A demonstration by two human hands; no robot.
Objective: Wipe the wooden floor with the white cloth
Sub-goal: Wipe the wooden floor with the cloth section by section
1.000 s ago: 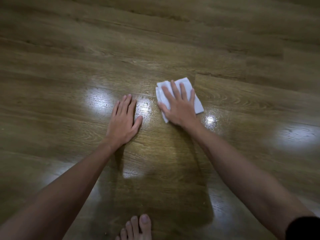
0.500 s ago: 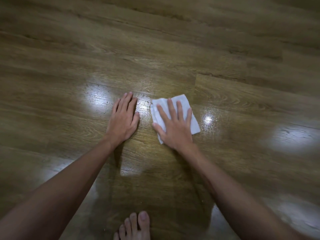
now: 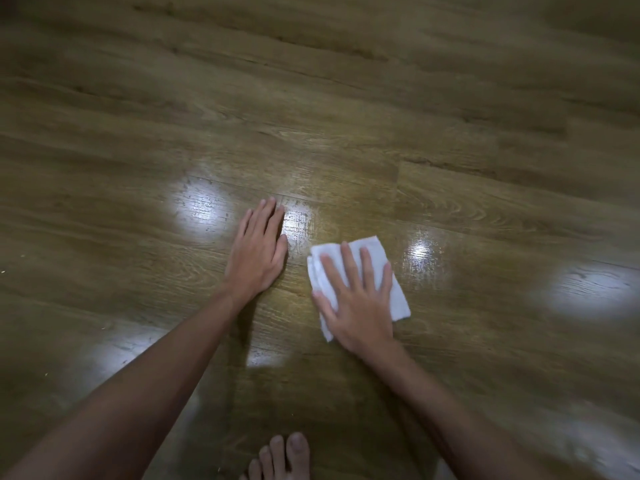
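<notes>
A folded white cloth (image 3: pixel 394 289) lies flat on the glossy wooden floor (image 3: pixel 346 116), just right of the middle. My right hand (image 3: pixel 356 299) presses down on it with fingers spread, covering most of its centre. My left hand (image 3: pixel 258 254) rests flat on the bare floor a short way to the left of the cloth, fingers together, holding nothing.
Brown planks fill the whole view, with bright light reflections (image 3: pixel 202 209) on the wet-looking surface. The toes of a bare foot (image 3: pixel 284 457) show at the bottom edge, between my two forearms.
My right hand has dragged the cloth toward me along the floor. The left hand has stayed in place on the planks.
</notes>
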